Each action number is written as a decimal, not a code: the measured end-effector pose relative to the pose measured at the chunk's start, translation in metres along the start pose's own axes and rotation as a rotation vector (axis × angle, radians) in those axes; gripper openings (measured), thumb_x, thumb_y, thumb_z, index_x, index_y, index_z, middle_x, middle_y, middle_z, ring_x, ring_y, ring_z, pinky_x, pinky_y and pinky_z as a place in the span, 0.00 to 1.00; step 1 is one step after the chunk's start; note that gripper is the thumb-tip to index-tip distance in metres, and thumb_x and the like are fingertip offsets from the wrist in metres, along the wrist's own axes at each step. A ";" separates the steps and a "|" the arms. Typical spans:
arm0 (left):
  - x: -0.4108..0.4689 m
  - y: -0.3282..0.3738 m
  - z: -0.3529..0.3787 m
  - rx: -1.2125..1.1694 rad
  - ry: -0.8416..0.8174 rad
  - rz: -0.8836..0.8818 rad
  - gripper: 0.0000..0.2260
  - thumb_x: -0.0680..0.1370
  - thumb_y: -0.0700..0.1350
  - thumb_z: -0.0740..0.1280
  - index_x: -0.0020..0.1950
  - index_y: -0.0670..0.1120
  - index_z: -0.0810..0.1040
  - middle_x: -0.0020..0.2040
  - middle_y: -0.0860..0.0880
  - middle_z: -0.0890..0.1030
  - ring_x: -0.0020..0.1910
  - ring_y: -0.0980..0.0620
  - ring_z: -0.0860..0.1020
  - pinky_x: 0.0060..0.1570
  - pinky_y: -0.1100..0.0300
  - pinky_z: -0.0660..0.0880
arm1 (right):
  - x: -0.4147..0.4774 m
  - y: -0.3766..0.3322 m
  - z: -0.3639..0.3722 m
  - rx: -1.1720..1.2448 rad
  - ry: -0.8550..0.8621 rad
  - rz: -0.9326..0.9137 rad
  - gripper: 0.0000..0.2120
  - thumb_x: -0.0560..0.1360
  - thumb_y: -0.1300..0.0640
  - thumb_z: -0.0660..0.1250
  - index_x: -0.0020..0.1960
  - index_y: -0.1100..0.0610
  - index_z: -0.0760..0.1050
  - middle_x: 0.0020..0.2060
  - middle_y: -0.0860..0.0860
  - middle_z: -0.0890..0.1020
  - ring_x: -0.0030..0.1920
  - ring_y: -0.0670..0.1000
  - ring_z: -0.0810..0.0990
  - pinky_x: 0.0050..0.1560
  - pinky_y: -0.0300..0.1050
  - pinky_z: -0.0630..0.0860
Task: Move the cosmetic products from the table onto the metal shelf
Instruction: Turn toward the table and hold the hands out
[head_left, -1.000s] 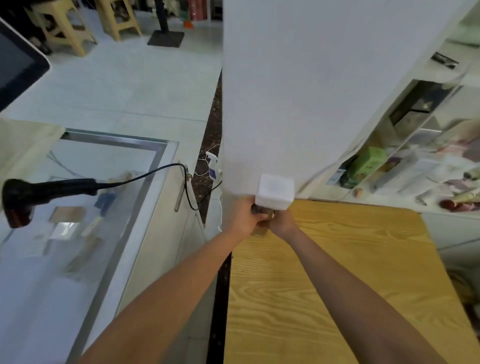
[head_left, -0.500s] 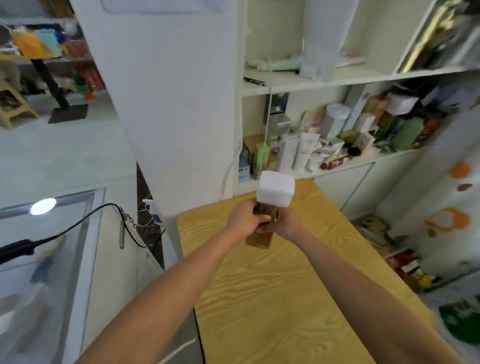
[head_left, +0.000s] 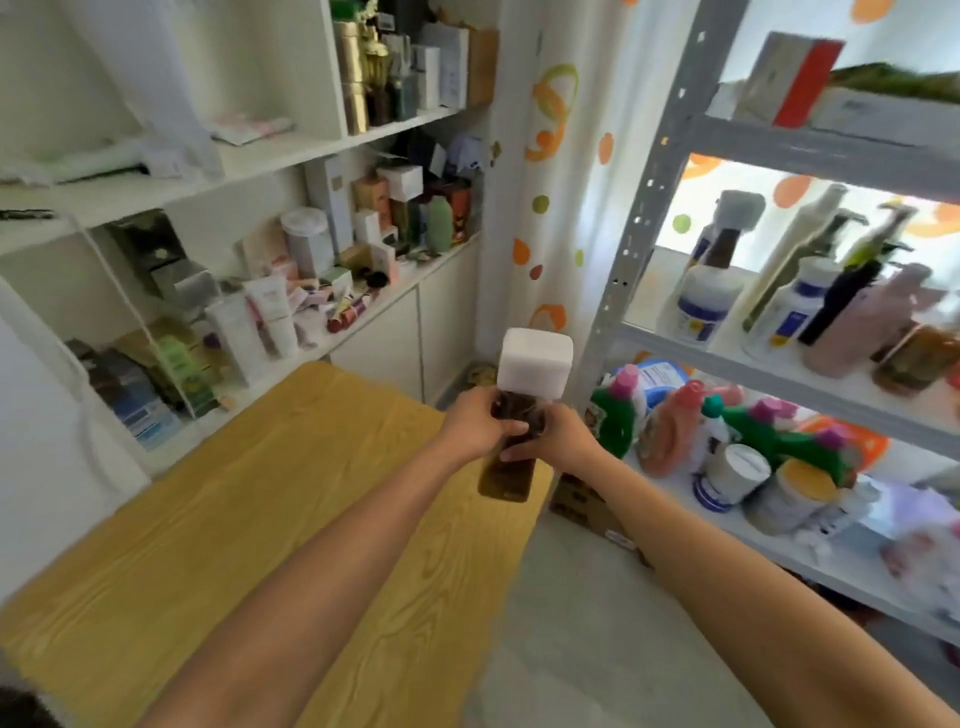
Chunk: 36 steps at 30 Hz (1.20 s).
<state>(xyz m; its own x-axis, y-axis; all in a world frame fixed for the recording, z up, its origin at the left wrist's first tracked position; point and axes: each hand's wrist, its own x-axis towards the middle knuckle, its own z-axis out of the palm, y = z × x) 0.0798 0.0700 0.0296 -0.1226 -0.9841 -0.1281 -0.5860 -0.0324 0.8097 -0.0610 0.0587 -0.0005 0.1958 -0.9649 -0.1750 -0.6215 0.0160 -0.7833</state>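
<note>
Both hands, left hand (head_left: 475, 423) and right hand (head_left: 558, 439), clasp the seemingly brown bottle (head_left: 511, 467) mid-body, white cap (head_left: 535, 364) above.

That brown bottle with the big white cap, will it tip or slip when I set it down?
Probably tip-prone: the white cap is wider than the brown bottle. It looks rigid and glossy, so possibly slippery; the left hand and right hand both grip it.

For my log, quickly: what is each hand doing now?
Left hand: grips the brown bottle.
Right hand: grips the same bottle.
</note>
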 end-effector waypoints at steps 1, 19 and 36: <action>0.005 0.012 0.017 -0.016 -0.040 0.023 0.16 0.73 0.43 0.73 0.61 0.45 0.79 0.58 0.45 0.82 0.58 0.46 0.78 0.59 0.50 0.73 | -0.007 0.014 -0.016 -0.004 0.032 0.024 0.22 0.62 0.55 0.79 0.53 0.54 0.76 0.47 0.48 0.81 0.52 0.51 0.80 0.56 0.49 0.77; 0.064 0.296 0.332 0.033 -0.638 0.568 0.17 0.72 0.39 0.74 0.60 0.40 0.80 0.57 0.41 0.82 0.57 0.45 0.79 0.61 0.49 0.73 | -0.185 0.218 -0.319 -0.014 0.646 0.407 0.21 0.64 0.56 0.79 0.54 0.58 0.78 0.44 0.49 0.79 0.47 0.46 0.76 0.44 0.34 0.68; 0.074 0.492 0.642 0.102 -1.024 0.856 0.15 0.71 0.41 0.74 0.58 0.44 0.81 0.52 0.44 0.84 0.52 0.45 0.81 0.57 0.50 0.75 | -0.316 0.411 -0.524 0.081 0.951 0.778 0.21 0.64 0.59 0.78 0.55 0.58 0.77 0.45 0.50 0.80 0.48 0.48 0.78 0.47 0.35 0.74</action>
<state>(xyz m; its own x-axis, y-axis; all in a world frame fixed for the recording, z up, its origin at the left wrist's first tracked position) -0.7321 0.0936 0.0507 -0.9936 -0.1129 -0.0102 -0.0745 0.5819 0.8099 -0.7757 0.2326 0.0449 -0.8572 -0.4972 -0.1339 -0.2700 0.6555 -0.7053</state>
